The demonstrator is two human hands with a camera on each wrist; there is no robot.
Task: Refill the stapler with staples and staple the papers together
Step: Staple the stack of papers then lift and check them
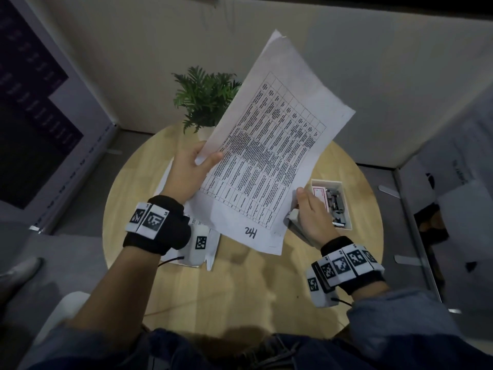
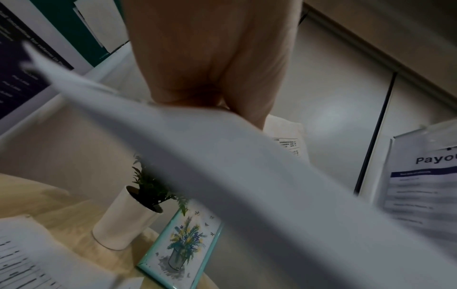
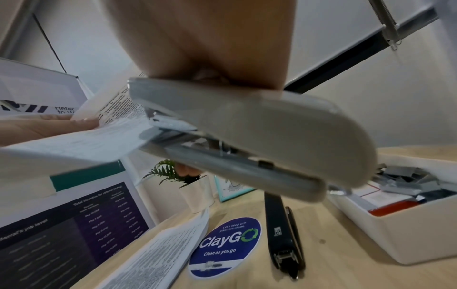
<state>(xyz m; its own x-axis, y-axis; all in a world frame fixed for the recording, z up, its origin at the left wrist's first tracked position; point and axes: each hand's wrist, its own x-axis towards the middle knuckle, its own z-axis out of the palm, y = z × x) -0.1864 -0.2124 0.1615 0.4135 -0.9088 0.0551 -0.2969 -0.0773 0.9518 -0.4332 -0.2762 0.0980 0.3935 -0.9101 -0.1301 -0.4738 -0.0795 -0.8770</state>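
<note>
My left hand [image 1: 192,169] holds a stack of printed papers [image 1: 266,145] up above the round table, thumb on top at the sheets' left edge; the left wrist view shows the palm [image 2: 210,68] over the sheets [image 2: 222,166]. My right hand [image 1: 309,206] grips a grey stapler [image 1: 292,216], mostly hidden under the paper in the head view. Seen from the right wrist, the grey stapler [image 3: 247,136] has the papers' corner [image 3: 99,140] inside its mouth. Loose staple strips [image 3: 408,176] lie in a white tray [image 3: 395,234].
On the wooden table [image 1: 240,289] lie another pile of papers [image 3: 160,254], a black stapler [image 3: 281,234] and a blue ClayGo sticker [image 3: 227,246]. A potted plant [image 1: 205,97] and a small framed flower picture [image 2: 183,244] stand at the back. Panels surround the table.
</note>
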